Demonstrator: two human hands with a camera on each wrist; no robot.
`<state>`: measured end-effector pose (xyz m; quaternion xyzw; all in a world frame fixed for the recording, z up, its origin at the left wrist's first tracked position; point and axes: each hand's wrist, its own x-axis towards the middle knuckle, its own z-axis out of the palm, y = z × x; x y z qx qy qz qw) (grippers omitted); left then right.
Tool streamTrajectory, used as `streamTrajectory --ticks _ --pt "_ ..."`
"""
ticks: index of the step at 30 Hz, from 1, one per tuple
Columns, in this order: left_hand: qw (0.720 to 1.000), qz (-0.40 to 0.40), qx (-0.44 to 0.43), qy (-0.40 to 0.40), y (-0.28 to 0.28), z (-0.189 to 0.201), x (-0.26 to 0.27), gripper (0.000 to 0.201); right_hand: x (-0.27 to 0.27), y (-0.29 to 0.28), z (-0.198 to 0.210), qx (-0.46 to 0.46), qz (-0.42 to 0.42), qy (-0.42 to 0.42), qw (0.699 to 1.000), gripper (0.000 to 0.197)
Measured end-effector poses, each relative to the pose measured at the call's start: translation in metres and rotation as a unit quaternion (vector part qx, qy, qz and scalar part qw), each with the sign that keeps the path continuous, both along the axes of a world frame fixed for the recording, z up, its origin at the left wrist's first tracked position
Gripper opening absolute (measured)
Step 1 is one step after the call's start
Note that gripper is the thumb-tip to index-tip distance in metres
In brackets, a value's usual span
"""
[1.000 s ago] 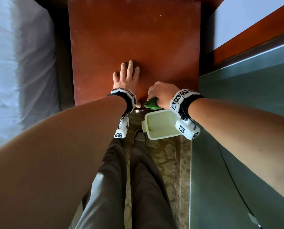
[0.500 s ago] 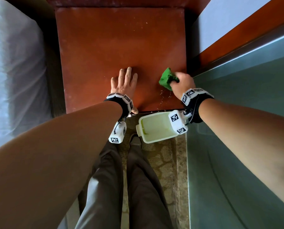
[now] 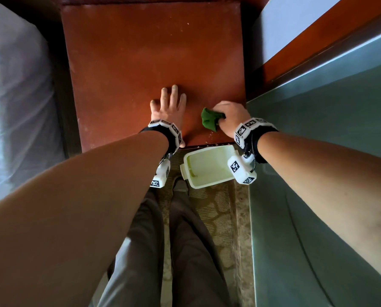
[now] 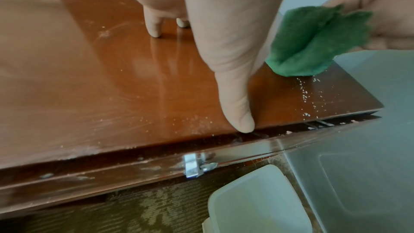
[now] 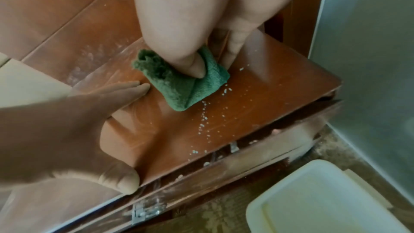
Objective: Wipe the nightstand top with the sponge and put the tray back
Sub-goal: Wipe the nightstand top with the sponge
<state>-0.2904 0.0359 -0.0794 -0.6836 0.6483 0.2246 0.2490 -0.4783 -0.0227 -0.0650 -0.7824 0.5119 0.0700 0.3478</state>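
Here the right hand [image 3: 229, 117] had its fingers [image 5: 192, 66] clamped on the green sponge [image 3: 210, 120], pressed to the nightstand [image 3: 154, 52] top near its front right corner beside pale crumbs [image 5: 205, 118]. The left hand [image 3: 168, 109] lay flat nearby, fingers straight. The pale tray [image 3: 209, 167] sat on the floor below.

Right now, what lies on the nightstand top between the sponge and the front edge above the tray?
A trail of pale crumbs runs from the sponge toward the nightstand top front edge; otherwise bare wood. The right wrist view shows it best. The tray sits below on the floor.

Reddish-brown nightstand top [image 3: 154, 54], pale crumbs [image 5: 205, 118] near its front edge
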Motion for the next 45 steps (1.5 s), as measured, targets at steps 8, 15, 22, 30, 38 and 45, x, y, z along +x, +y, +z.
streamTrajectory --ticks 8,15,22,30,38,45 --pt "1.0 -0.007 -0.002 0.006 0.001 0.0 0.001 0.157 -0.025 -0.034 0.007 -0.097 -0.181 0.009 0.979 0.022" --pt "1.0 -0.007 -0.011 -0.001 0.002 -0.001 0.002 0.158 -0.04 -0.05 0.001 -0.081 -0.137 0.03 0.987 0.041" --pt "1.0 -0.011 -0.004 -0.002 0.001 0.001 0.003 0.158 -0.046 -0.027 0.001 -0.066 -0.088 0.035 0.993 0.027" --pt "1.0 -0.011 -0.008 -0.003 0.002 0.002 0.004 0.158 -0.027 0.027 -0.002 -0.037 -0.14 0.038 0.989 0.034" --pt "1.0 -0.006 -0.011 0.0 0.003 0.0 0.005 0.158 -0.008 0.042 -0.006 -0.003 -0.133 -0.015 0.991 0.024" --pt "1.0 -0.008 -0.013 -0.003 0.004 -0.002 0.005 0.158 -0.014 -0.006 -0.003 -0.061 -0.226 -0.017 0.972 0.027"
